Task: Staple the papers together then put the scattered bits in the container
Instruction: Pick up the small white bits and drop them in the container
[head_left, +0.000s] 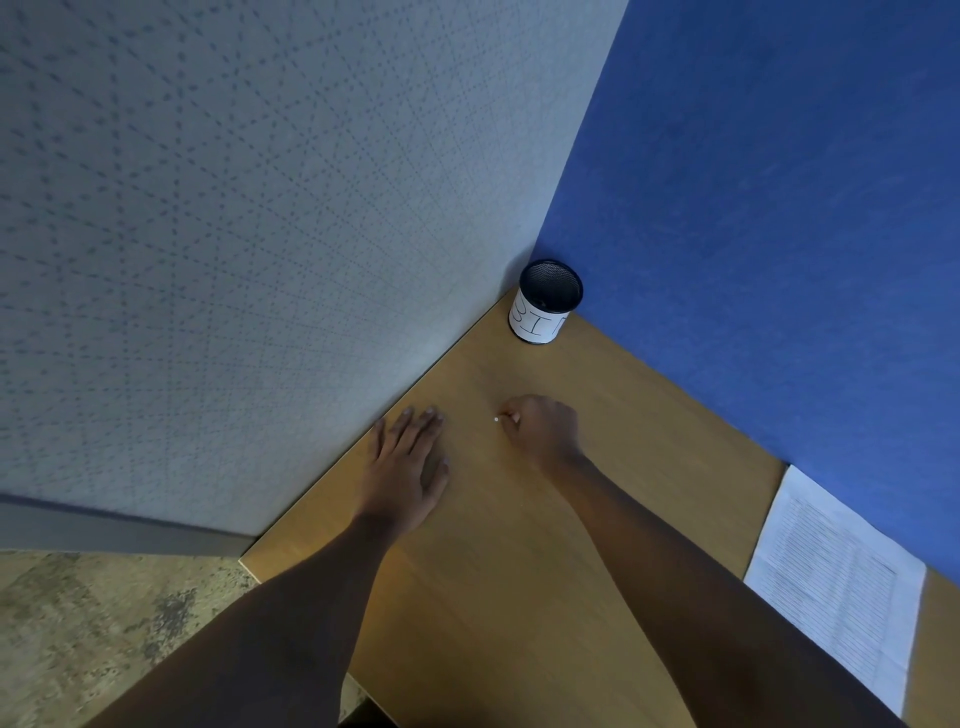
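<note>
Container (537, 325) labelled "BI"; right hand (543, 423) pinches white bit (496, 419); left hand (410, 462) flat.

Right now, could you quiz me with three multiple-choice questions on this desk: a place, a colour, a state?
1. Where does the mesh cup stand? A the desk's far corner; B the near edge; C the floor.
2. What colour is the wall panel beside the papers? A red; B green; C blue.
3. How is the left hand? A gripping the cup; B flat on the desk; C holding papers.
Answers: A, it stands where the walls meet; C, the panel is plainly blue; B, its fingers lie straight on the wood.
</note>
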